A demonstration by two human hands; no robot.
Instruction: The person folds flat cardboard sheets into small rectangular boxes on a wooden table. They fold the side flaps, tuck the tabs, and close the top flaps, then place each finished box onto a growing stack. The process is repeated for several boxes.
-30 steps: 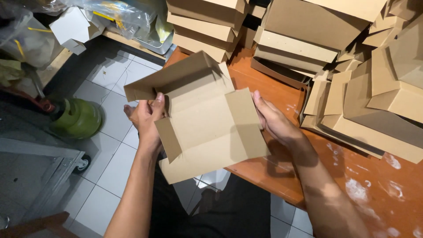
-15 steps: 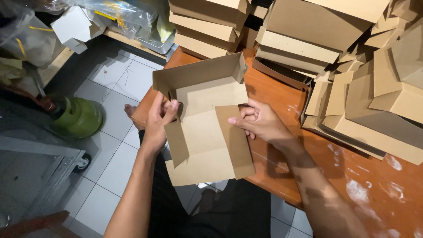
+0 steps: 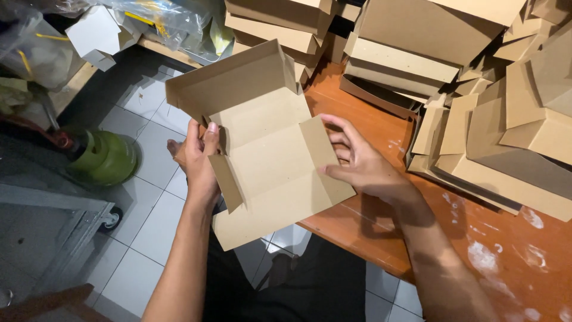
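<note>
- While the flat brown cardboard box blank (image 3: 268, 149) was held over the edge of the orange table (image 3: 417, 238), its far panel stood raised and its side flaps had come more upright than half a second before, when the right hand lay on top of the sheet; judged from this, the folding was part-way, with no corner yet locked.
- Left hand (image 3: 199, 158): closed round the blank's left edge, thumb on the inner face by the left flap, fingers behind and out of sight.
- Right hand (image 3: 357, 164): fingers loosely curled, pressing the right flap from outside, thumb along its lower fold; not clenched, holding only the card.
- Blank lay between both hands, tilted, its near panel hanging free toward the person's lap, clear of the table top.
- Stacks of folded brown boxes (image 3: 465, 77) stood on the table beyond the right hand, apart from it.
- Green gas cylinder (image 3: 104, 158) stood on the white tiled floor (image 3: 149, 220), left of the left hand.
</note>
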